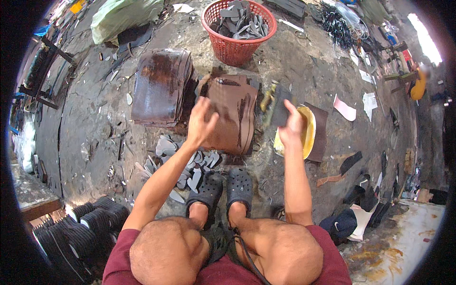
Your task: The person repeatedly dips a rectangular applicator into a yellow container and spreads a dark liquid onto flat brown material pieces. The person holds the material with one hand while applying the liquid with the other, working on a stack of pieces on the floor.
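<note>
My left hand [203, 122] hovers at the left edge of a stack of brown sheets [230, 114], its fingers apart and nothing held. Dark wet-looking streaks run across the top sheet. My right hand [291, 127] grips a dark flat rectangular piece [280, 107], blurred by motion, with yellowish stuff along its left edge. Just below and right of that hand sits a shallow container with a yellow inside [309, 135], partly covered by my wrist. It rests on a dark brown sheet [321, 124].
A second stack of darker, glossy sheets [159, 88] lies left of the first. Grey cut-out pieces [192, 173] are heaped by my shoes [240, 187]. A red basket [232, 51] of grey pieces stands beyond. Black soles [61, 242] are stacked at lower left; scraps litter the floor.
</note>
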Tool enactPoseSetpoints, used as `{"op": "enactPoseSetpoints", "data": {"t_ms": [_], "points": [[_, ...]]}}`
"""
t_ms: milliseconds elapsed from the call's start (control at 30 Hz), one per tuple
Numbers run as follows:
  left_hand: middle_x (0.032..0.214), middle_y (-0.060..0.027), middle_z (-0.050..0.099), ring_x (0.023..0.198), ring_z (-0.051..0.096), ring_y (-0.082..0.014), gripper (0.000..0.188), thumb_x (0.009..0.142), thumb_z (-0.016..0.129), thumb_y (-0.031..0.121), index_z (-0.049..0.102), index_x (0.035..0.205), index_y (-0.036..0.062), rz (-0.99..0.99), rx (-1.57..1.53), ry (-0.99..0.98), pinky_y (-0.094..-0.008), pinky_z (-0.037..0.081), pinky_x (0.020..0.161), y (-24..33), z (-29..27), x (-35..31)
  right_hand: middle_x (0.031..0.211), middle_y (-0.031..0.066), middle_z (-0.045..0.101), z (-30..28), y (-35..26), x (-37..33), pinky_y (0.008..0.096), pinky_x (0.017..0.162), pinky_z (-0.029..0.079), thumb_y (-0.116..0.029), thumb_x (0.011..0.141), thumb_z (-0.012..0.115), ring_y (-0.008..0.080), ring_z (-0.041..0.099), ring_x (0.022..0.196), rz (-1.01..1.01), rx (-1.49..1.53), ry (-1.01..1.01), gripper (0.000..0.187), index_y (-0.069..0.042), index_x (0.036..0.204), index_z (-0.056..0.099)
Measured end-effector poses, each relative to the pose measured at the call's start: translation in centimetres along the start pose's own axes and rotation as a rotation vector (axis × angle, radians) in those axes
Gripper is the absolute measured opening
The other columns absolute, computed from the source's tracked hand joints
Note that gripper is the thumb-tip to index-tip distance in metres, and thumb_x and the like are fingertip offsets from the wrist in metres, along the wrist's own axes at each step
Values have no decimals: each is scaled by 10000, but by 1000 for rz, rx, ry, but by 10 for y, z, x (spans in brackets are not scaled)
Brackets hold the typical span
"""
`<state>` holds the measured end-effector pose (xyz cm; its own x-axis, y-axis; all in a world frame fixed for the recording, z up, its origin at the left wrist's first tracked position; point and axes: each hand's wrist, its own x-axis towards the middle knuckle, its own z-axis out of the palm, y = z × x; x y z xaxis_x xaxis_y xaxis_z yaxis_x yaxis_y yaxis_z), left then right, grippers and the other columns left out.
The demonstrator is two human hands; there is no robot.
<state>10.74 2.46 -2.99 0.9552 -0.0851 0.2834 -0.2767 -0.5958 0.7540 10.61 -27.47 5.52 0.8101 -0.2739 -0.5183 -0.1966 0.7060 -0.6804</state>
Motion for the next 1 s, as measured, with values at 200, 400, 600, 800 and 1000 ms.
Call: {"op": "enactPoseSetpoints", "data": {"t_ms": [200, 400, 600, 800, 1000], "points": [[1453, -290, 508, 1332, 532, -347, 1026, 839, 732, 349, 142, 1587, -31, -769, -169, -129, -346, 397, 1114, 0, -3, 55, 1126, 96, 700, 22, 65, 75, 437, 945, 505, -237, 918, 694, 260, 670, 1026, 152, -15, -122, 339, -32, 1182, 636], [1469, -355, 449, 1393, 462, -397, 1098, 791, 726, 372, 78, 1614, 44, -742, -259, -171, -391, 371, 1142, -8, -15, 55, 1105, 104, 698, 52, 55, 86, 433, 933, 495, -285, 924, 687, 266, 660, 1008, 237, -252, -147, 354, -31, 1166, 644], [1464, -400, 416, 1409, 435, -415, 1144, 793, 759, 301, 4, 1609, 30, -682, -449, -143, -401, 400, 1124, 0, -17, 51, 1096, 90, 702, 33, 43, 80, 413, 902, 508, -273, 940, 673, 247, 664, 977, 166, -311, -131, 329, -31, 1161, 647], [1610, -289, 248, 1477, 299, -437, 821, 887, 710, 227, 291, 1588, 144, -229, 70, -17, -512, 255, 1205, -11, 2, -6, 1262, 147, 605, -8, 20, 45, 378, 1117, 307, -355, 844, 785, 256, 493, 1254, -235, -371, 1, 605, 57, 1244, 594], [1565, -182, 395, 1475, 324, -387, 697, 787, 738, 112, 487, 1433, 39, 328, 243, -501, -498, 280, 1220, 50, -13, -63, 1113, 174, 701, -85, -95, -40, 438, 915, 507, -195, 866, 740, 336, 677, 1008, -702, -959, 280, 458, 15, 1248, 600]]}}
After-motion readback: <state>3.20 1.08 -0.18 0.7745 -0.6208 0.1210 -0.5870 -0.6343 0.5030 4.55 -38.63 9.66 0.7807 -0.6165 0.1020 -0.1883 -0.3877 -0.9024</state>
